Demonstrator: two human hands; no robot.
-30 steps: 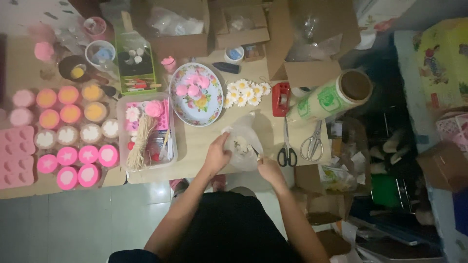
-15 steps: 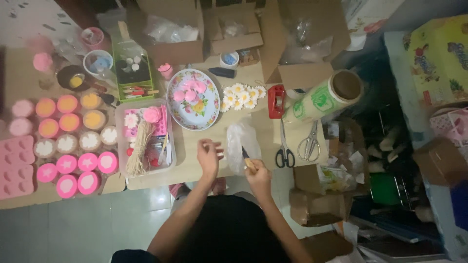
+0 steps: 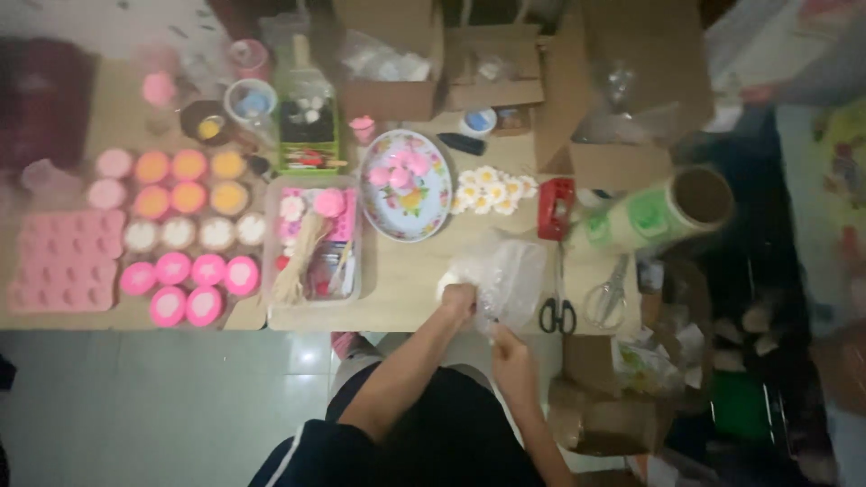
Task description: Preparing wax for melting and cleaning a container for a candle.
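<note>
Left hand [image 3: 457, 298] is closed at the clear plastic bag's [image 3: 505, 275] near-left edge; right hand [image 3: 511, 350] pinches its near corner, just left of the black-handled scissors [image 3: 557, 302].

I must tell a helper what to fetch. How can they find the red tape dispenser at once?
Start from the big green-printed roll at the table's right end. Just left of it, beside white daisies, sits the tape dispenser, the only solid red block there.
</note>
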